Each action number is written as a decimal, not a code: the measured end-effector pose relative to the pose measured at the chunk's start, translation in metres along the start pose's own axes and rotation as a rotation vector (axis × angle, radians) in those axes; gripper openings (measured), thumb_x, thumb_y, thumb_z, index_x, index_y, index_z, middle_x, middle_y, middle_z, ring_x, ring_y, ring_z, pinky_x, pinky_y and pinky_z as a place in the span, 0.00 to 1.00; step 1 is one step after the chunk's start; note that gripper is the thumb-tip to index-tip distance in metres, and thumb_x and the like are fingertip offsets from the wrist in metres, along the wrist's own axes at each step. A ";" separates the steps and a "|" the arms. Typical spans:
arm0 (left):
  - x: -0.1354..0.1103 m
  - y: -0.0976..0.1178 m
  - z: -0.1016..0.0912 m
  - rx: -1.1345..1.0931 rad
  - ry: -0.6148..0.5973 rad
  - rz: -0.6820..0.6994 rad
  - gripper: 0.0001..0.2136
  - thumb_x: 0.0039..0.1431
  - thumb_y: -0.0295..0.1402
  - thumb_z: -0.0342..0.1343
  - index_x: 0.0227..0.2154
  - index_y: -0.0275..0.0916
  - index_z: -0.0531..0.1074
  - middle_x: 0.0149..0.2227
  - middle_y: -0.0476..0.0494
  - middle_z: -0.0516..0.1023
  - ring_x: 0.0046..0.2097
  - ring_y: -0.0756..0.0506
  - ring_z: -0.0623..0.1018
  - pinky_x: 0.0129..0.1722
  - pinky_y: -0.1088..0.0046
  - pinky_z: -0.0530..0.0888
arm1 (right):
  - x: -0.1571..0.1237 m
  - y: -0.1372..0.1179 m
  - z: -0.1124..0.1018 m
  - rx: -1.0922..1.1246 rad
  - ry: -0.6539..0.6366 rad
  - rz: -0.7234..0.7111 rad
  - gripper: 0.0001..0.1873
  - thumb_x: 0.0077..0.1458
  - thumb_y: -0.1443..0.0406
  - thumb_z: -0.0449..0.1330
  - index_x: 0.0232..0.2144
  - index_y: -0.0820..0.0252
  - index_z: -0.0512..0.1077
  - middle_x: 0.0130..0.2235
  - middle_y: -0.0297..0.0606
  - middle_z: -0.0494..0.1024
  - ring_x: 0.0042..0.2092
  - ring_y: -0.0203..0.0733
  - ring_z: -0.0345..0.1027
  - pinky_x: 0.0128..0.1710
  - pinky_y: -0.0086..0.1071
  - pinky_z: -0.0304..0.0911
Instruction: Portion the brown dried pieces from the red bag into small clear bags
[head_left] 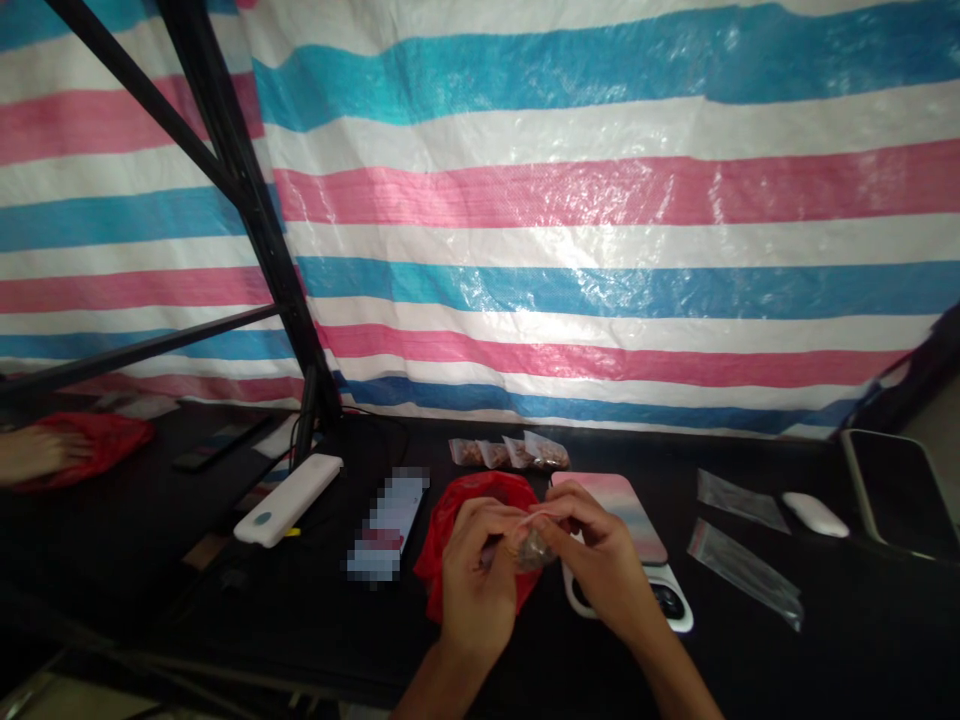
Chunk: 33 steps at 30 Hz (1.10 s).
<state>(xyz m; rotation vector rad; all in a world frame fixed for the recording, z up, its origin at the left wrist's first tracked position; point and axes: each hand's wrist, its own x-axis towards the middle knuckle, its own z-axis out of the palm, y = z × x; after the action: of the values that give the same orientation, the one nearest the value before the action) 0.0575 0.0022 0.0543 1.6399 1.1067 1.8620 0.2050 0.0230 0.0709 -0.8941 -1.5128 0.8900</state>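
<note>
Between my two hands is a small clear plastic bag (535,552) with brownish contents. My left hand (478,575) pinches its upper edge from the left, and my right hand (606,562) grips the same edge from the right, fingertips nearly meeting. Below and behind my left hand lies an open red plastic bag (439,555), its inside mostly hidden. Under and beside my right hand sits a small white scale (679,600) with a pink-and-teal top plate (619,510). Several filled clear bags (517,453) stand in a row behind the red bag.
Two flat clear bags (746,578) lie at right, near a white rounded object (816,514) and a dark framed device (900,490). At left are a phone (390,525) and a white power bank (289,500). Farther left, another person's hand (45,455) touches a red bag (124,445).
</note>
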 end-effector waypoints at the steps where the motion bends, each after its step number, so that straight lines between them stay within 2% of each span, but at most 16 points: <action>1: 0.000 0.000 -0.001 -0.009 0.008 0.000 0.08 0.64 0.33 0.60 0.28 0.42 0.78 0.34 0.46 0.82 0.41 0.44 0.80 0.44 0.68 0.77 | 0.000 0.000 -0.001 0.012 -0.006 0.003 0.09 0.56 0.54 0.68 0.31 0.50 0.83 0.36 0.37 0.74 0.36 0.40 0.66 0.35 0.32 0.62; 5: -0.002 -0.001 -0.004 -0.042 0.062 -0.015 0.07 0.65 0.32 0.60 0.30 0.43 0.79 0.36 0.47 0.84 0.41 0.45 0.81 0.43 0.69 0.77 | -0.001 -0.001 0.000 0.045 0.017 -0.036 0.08 0.56 0.55 0.69 0.29 0.49 0.83 0.36 0.37 0.75 0.38 0.42 0.69 0.36 0.32 0.64; 8: -0.001 0.001 -0.006 -0.037 0.063 0.006 0.07 0.65 0.31 0.60 0.30 0.43 0.79 0.35 0.48 0.84 0.40 0.46 0.82 0.42 0.71 0.77 | -0.002 -0.004 0.004 0.012 0.034 -0.095 0.10 0.56 0.56 0.68 0.25 0.51 0.81 0.33 0.36 0.74 0.36 0.41 0.68 0.34 0.32 0.63; 14: 0.001 0.002 -0.010 -0.016 -0.017 0.062 0.06 0.64 0.30 0.60 0.31 0.42 0.79 0.32 0.48 0.82 0.37 0.47 0.81 0.37 0.73 0.77 | -0.002 -0.008 0.016 -0.060 0.020 -0.113 0.04 0.56 0.60 0.68 0.32 0.52 0.82 0.38 0.38 0.77 0.41 0.44 0.71 0.41 0.34 0.66; 19: -0.001 0.002 -0.014 -0.006 -0.008 0.123 0.08 0.65 0.30 0.59 0.28 0.42 0.76 0.31 0.51 0.81 0.35 0.48 0.80 0.36 0.74 0.75 | -0.001 -0.009 0.024 -0.042 0.030 -0.126 0.10 0.55 0.66 0.67 0.22 0.53 0.78 0.31 0.34 0.74 0.36 0.41 0.70 0.37 0.31 0.65; 24: -0.004 0.004 -0.019 0.031 0.065 0.115 0.07 0.66 0.28 0.58 0.31 0.42 0.77 0.33 0.51 0.82 0.37 0.48 0.81 0.38 0.74 0.76 | 0.003 -0.011 0.027 -0.024 0.042 -0.121 0.04 0.53 0.65 0.69 0.26 0.52 0.81 0.33 0.35 0.76 0.37 0.41 0.71 0.37 0.32 0.66; 26: -0.005 0.005 -0.020 0.034 0.097 0.094 0.07 0.66 0.29 0.58 0.32 0.43 0.78 0.34 0.50 0.83 0.37 0.48 0.81 0.39 0.74 0.77 | 0.005 -0.011 0.029 -0.006 0.066 -0.128 0.07 0.52 0.64 0.70 0.24 0.54 0.79 0.32 0.34 0.75 0.36 0.40 0.71 0.36 0.31 0.65; 29: -0.004 0.006 -0.018 0.016 0.145 0.068 0.07 0.66 0.29 0.57 0.32 0.42 0.78 0.33 0.50 0.82 0.37 0.48 0.81 0.40 0.75 0.77 | 0.006 -0.011 0.030 0.013 0.030 -0.152 0.12 0.54 0.62 0.70 0.20 0.55 0.76 0.29 0.33 0.73 0.33 0.38 0.68 0.33 0.30 0.64; 33: -0.002 0.006 -0.015 -0.013 0.201 0.023 0.07 0.67 0.31 0.57 0.32 0.42 0.77 0.32 0.50 0.80 0.35 0.49 0.80 0.38 0.76 0.76 | 0.008 -0.013 0.033 -0.003 -0.003 -0.172 0.12 0.60 0.60 0.65 0.25 0.55 0.78 0.31 0.35 0.75 0.34 0.39 0.70 0.34 0.30 0.64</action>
<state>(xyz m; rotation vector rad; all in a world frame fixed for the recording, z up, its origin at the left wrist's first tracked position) 0.0448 -0.0069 0.0577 1.4894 1.1574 2.0808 0.1709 0.0227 0.0825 -0.7528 -1.5687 0.7643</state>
